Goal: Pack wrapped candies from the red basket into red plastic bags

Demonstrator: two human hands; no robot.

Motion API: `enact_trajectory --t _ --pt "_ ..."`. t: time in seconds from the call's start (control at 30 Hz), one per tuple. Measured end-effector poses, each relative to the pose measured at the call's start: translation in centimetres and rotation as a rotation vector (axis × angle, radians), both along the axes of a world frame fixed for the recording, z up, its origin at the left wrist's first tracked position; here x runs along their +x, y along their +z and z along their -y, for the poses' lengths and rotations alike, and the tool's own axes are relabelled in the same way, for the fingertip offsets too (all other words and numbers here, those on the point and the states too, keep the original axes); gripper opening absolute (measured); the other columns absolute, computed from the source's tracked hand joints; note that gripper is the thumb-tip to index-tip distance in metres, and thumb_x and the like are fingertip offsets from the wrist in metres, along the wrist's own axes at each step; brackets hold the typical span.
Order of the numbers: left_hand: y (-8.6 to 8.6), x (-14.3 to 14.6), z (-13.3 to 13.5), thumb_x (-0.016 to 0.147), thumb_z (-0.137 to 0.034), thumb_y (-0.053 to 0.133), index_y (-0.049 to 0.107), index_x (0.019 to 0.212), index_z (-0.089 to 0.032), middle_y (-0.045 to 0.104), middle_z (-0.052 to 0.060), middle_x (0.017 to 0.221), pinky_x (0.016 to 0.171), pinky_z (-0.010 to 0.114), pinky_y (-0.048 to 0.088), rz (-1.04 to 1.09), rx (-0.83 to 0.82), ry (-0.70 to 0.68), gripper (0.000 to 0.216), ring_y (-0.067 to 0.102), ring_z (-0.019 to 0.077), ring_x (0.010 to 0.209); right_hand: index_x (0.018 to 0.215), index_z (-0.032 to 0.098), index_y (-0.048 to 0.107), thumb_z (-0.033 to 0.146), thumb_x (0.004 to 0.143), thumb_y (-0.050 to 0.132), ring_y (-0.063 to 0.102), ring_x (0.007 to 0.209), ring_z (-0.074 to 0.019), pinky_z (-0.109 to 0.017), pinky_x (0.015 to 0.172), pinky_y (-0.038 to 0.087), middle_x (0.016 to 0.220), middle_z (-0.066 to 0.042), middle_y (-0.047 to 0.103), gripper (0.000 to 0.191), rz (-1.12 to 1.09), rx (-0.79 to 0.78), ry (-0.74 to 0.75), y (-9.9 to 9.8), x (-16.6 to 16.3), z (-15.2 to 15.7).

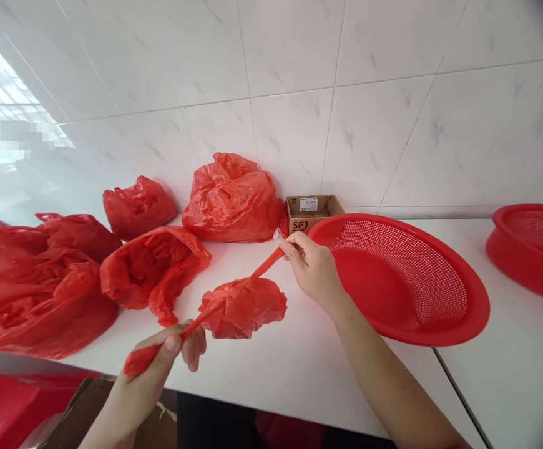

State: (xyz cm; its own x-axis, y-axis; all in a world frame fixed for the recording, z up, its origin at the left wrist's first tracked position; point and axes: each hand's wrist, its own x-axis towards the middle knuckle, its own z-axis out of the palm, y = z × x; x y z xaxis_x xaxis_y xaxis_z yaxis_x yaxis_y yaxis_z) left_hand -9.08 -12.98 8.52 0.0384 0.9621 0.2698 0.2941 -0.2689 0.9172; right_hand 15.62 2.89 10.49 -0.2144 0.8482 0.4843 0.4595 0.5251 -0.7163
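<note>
A small red plastic bag point(248, 308) is in front of me at the table's near side, its two twisted ends drawn out in opposite directions. My left hand point(171, 349) is closed round the lower-left end, and a loose tip sticks out past the thumb. Between thumb and fingers, my right hand point(306, 259) pinches the upper-right end. The strip between the hands looks taut across the top of the bag. What the bag contains is hidden. Just left of it lies an open-mouthed red bag point(154, 268) of crumpled red plastic.
Several filled red bags stand left and behind, among them a large bag point(231, 199) by the tiled wall. A small cardboard box point(311, 218) sits behind a round red basket point(475, 305); another red basket point(528, 262) is far right. Below the table's left edge is a carton point(84, 405).
</note>
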Motion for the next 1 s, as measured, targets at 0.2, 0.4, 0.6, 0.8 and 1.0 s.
enact_trajectory --t 0.2,0.4,0.6,0.8,1.0 --pt "-1.3 1.5 -1.2 0.093 -0.045 0.05 0.057 0.06 -0.022 0.045 0.0 0.051 0.06 0.029 0.041 0.356 0.084 0.096 0.041 0.044 0.0165 0.061 0.086 0.024 0.059 0.04 0.096 0.043 0.047 0.059 -0.0141 -0.026 0.056 0.026 0.066 0.002 0.06 0.025 0.232 -0.109 -0.09 -2.5 -1.0 -2.2" --pt "-0.5 1.8 -2.6 0.093 -0.047 0.05 0.071 0.075 -0.024 0.061 0.007 0.118 0.097 0.04 0.044 0.296 0.082 0.135 0.036 0.051 0.0259 0.115 0.078 0.022 0.059 0.041 0.094 0.047 0.055 0.075 -0.016 -0.029 0.068 0.039 0.08 0.0 0.064 0.028 0.079 -0.234 0.308 -1.5 0.0 -1.7" --pt "-0.7 4.2 -5.0 0.083 -0.045 0.067 0.068 0.12 -0.025 0.065 0.009 0.1 0.067 0.031 0.055 0.276 -0.212 -0.032 0.043 0.061 0.0209 0.086 0.078 0.021 0.065 0.041 0.091 0.057 0.06 0.102 -0.0183 -0.034 0.09 0.044 0.112 -0.004 0.066 0.025 -0.183 -0.298 0.546 1.5 1.0 1.3" --pt "-0.2 8.0 -5.4 0.082 -0.038 0.069 0.074 0.089 -0.02 0.065 0.002 0.071 0.066 0.031 0.052 0.189 -0.368 -0.112 0.02 0.058 0.0157 0.065 0.082 0.024 0.073 0.041 0.09 0.06 0.045 0.13 -0.0243 -0.038 0.097 0.043 0.139 -0.003 0.051 0.023 -0.185 -0.23 0.605 1.7 -0.1 2.7" --pt "-0.9 8.2 -5.7 0.084 -0.038 0.067 0.071 0.072 -0.019 0.07 0.004 0.073 0.074 0.031 0.051 0.252 -0.269 0.009 0.023 0.063 0.0193 0.075 0.104 0.026 0.063 0.045 0.095 0.05 0.058 0.074 -0.0152 -0.029 0.069 0.043 0.08 0.0 0.064 0.025 0.044 -0.251 0.494 0.2 -0.8 1.9"
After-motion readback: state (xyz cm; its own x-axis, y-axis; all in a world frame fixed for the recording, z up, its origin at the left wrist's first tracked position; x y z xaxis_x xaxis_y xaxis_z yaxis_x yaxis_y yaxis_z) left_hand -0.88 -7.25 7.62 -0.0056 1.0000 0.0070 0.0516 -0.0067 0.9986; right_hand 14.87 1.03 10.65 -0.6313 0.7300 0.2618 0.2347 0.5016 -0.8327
